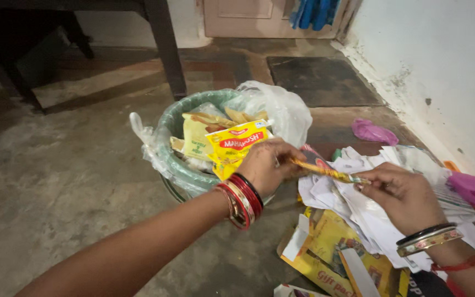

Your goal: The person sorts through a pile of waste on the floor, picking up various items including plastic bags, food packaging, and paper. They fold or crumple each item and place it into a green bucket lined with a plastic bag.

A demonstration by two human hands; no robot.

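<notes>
Hands, left hand and right hand, both pinch one yellow wrapper beside one bin.

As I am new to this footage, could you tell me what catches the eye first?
The left hand and right hand pinch a thin yellow wrapper between them at centre. Behind it stands a green bin stuffed with yellow packets; white papers are heaped on the floor at right.

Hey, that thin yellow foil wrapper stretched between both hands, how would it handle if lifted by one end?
The thin yellow foil wrapper is probably floppy: it looks flat and empty, pulled out between the left hand and right hand. Likely very light, like the wrappers in the green bin. Its glossy surface may be slippery.
</notes>
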